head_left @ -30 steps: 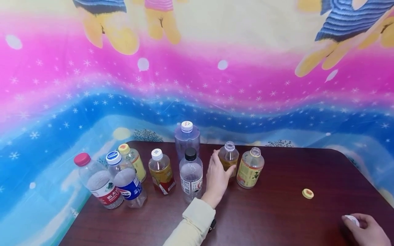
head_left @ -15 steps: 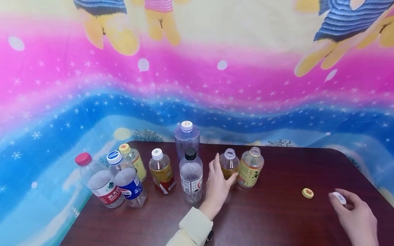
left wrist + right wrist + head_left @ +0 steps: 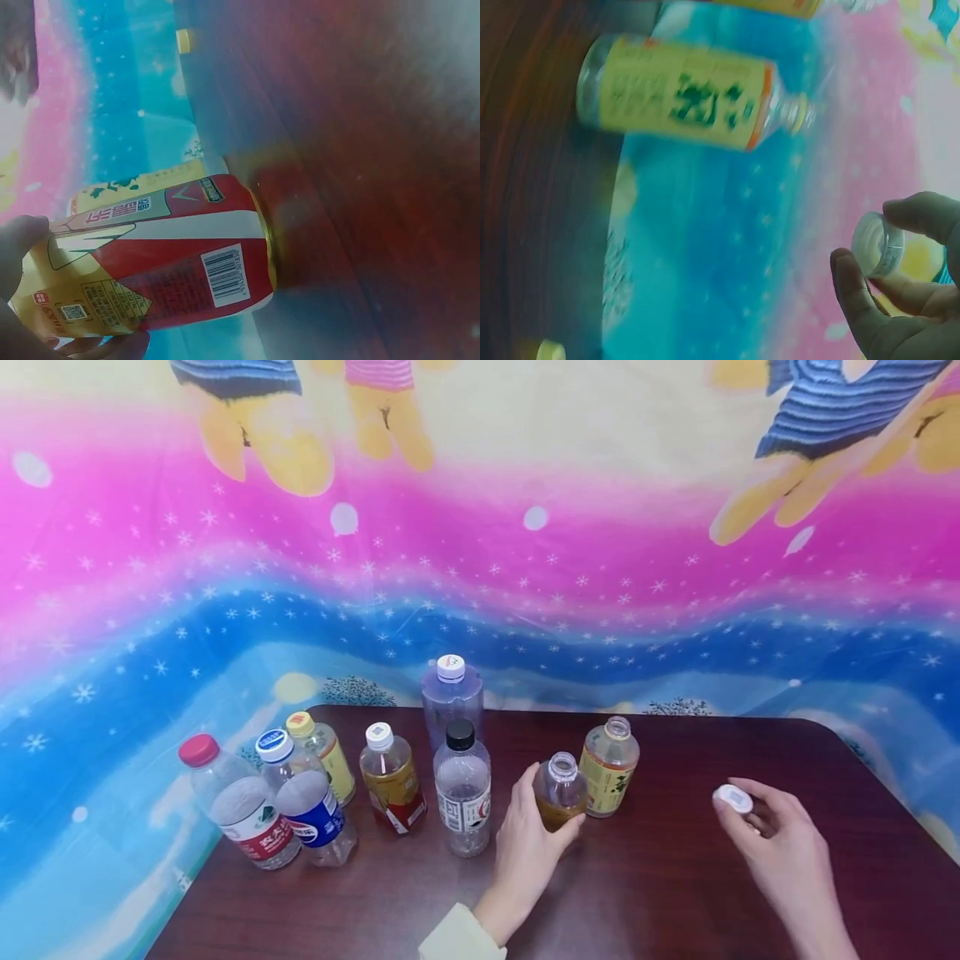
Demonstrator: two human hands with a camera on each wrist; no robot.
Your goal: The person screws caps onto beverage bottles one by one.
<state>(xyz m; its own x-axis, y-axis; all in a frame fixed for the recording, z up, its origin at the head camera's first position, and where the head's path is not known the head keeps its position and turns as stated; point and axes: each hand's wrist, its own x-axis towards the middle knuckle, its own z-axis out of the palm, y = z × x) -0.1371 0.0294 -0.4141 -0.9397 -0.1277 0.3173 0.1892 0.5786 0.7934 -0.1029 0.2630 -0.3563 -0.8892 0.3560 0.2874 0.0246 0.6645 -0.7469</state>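
Observation:
My left hand (image 3: 528, 847) grips an uncapped plastic bottle (image 3: 562, 789), which has a gold-and-red label (image 3: 180, 255) in the left wrist view. Whether its base touches the table cannot be told. Between thumb and fingers of my right hand (image 3: 787, 852) is a white bottle cap (image 3: 735, 798); the right wrist view shows the hollow side of that cap (image 3: 877, 245). Just behind the gripped bottle stands another uncapped bottle (image 3: 611, 772) with a yellow label. A loose yellow cap (image 3: 551, 350) lies on the table, mostly hidden by my right hand in the head view.
Several capped bottles stand to the left: a black-capped one (image 3: 463, 793) beside my left hand, a tall purplish one (image 3: 452, 697), a white-capped one (image 3: 393, 785), a blue-labelled one (image 3: 315, 818) and a red-capped one (image 3: 247, 810). A patterned cloth (image 3: 480, 568) hangs behind the table (image 3: 675, 893).
My right hand has come left and forward with the white cap, from the table's right edge. My left hand has brought its bottle nearer, out of line with the yellow-labelled one.

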